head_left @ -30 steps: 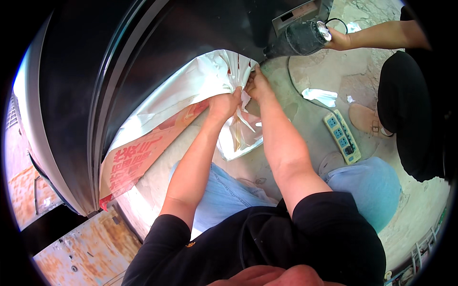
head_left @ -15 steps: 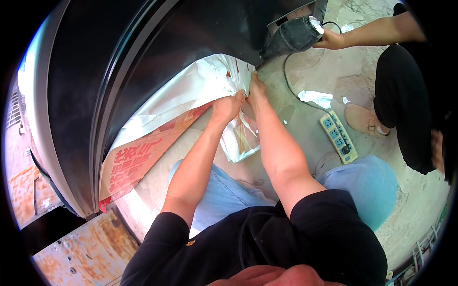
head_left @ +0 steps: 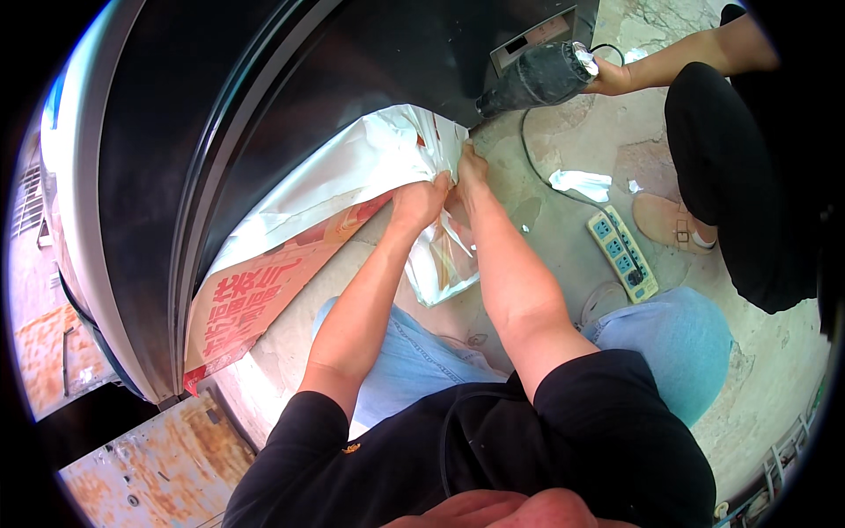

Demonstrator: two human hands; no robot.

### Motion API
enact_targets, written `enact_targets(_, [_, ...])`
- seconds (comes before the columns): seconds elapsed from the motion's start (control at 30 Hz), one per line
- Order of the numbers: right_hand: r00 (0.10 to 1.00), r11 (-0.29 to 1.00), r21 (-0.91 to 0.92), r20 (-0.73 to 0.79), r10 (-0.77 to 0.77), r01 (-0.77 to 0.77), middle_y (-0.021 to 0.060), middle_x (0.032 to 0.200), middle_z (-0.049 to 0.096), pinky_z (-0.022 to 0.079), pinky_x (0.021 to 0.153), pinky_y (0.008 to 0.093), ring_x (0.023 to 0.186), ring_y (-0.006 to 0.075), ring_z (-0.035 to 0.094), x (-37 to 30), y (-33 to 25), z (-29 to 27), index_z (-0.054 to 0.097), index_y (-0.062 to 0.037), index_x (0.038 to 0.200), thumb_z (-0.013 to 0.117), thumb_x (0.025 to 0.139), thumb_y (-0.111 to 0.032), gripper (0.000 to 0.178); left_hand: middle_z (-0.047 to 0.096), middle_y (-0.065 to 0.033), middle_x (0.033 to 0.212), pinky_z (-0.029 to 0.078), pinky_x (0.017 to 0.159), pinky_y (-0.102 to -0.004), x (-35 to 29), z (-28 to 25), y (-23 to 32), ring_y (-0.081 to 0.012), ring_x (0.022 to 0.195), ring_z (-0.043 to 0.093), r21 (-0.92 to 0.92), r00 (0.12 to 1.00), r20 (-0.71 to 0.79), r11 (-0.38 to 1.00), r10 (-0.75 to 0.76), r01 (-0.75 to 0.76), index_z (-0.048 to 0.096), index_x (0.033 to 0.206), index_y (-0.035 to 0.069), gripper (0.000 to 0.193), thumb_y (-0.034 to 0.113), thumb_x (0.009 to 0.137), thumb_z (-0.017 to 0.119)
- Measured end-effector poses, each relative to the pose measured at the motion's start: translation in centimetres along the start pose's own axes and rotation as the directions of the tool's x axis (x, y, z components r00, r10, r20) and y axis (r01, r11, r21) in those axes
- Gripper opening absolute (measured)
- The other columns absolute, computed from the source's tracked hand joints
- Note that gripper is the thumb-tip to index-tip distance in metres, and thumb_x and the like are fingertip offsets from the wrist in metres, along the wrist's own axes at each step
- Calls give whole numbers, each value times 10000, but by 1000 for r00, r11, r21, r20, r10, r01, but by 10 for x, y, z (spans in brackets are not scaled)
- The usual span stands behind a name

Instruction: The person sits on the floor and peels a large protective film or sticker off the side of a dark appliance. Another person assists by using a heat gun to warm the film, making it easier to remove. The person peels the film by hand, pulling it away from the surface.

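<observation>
A white plastic sheet (head_left: pixel 352 163) spreads along the lower edge of a large glossy black panel (head_left: pixel 370 62). My left hand (head_left: pixel 421 201) is closed on the sheet's gathered, creased right part. Just to its right, my right hand (head_left: pixel 472 169) has its fingers closed at the sheet's right end, close to the panel's lower corner; the fingertips are partly hidden. A crumpled, partly see-through tail of the sheet (head_left: pixel 431 268) hangs below my hands. Another person's hand (head_left: pixel 612 77) holds a black heat-gun-like tool (head_left: pixel 539 79), its narrow end near that corner.
Printed cardboard (head_left: pixel 242 304) lies under the sheet at the left. A power strip (head_left: pixel 623 255) with a black cord rests on the stone floor, near white scraps (head_left: pixel 581 185). The other person's shoe (head_left: pixel 673 222) stands to its right. A rusty metal plate (head_left: pixel 158 462) sits lower left.
The view has shifted slightly. The other person's knee and arm have moved a little left. My hands keep their hold on the sheet, with hardly any movement.
</observation>
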State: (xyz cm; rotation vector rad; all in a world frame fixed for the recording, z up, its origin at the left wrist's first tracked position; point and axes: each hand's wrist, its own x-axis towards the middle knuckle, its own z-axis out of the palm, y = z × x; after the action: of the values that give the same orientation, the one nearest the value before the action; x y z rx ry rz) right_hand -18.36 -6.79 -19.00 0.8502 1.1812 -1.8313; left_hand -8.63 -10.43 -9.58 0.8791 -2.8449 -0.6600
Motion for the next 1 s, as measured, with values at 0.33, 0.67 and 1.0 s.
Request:
enact_targets(0.33, [999,998,-57,-48,-22,20,232,1205,667,486,931,430,1086,307,635,13,6,-7,644,108,1192,565,987,-478,626,506,-316,1364,369,1094,-460,0,-6,18,-476,1270,474,-58,987,147,996,-66,75,417,1399,-86,686,251,863,679])
enact_targets(0.67, [996,997,-51,-54,-68,65,248,1237,655,492,916,432,1106,317,639,18,8,-11,630,120,1207,581,980,-464,629,501,-329,1358,366,1084,-474,-3,-8,29,-492,1252,476,-44,996,94,999,-4,8,429,1387,-96,658,232,871,674])
enact_targets(1.0, [997,995,-100,-61,-35,29,265,1179,676,490,901,429,1062,332,661,17,10,-12,652,140,1141,565,982,-462,629,624,-317,1162,459,953,-496,-10,-9,30,-490,1087,585,10,998,-5,998,59,-59,578,1228,-59,466,281,912,627])
